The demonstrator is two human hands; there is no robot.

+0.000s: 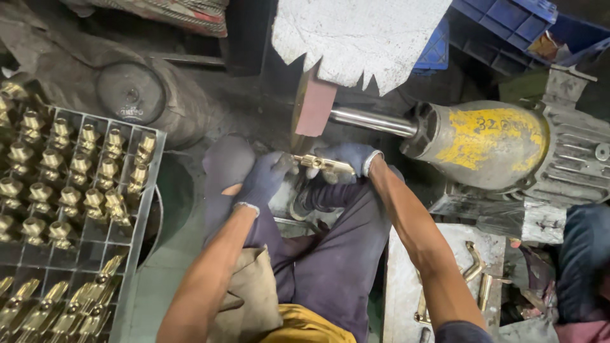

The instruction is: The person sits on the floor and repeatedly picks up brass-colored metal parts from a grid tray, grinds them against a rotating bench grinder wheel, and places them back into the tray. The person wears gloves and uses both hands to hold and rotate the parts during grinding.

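Workpiece: brass fitting, centre of frame, long axis left-right, just below buffing wheel.
Left hand: gloved, pinching left end.
Right hand: gloved, gripping right end.
Nearer hand: both equally on it.

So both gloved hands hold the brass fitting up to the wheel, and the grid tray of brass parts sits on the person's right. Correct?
Not quite. The head view shows the grid tray on the person's left, not right. The rest stands: left hand and right hand, both gloved, hold the brass fitting at the wheel.
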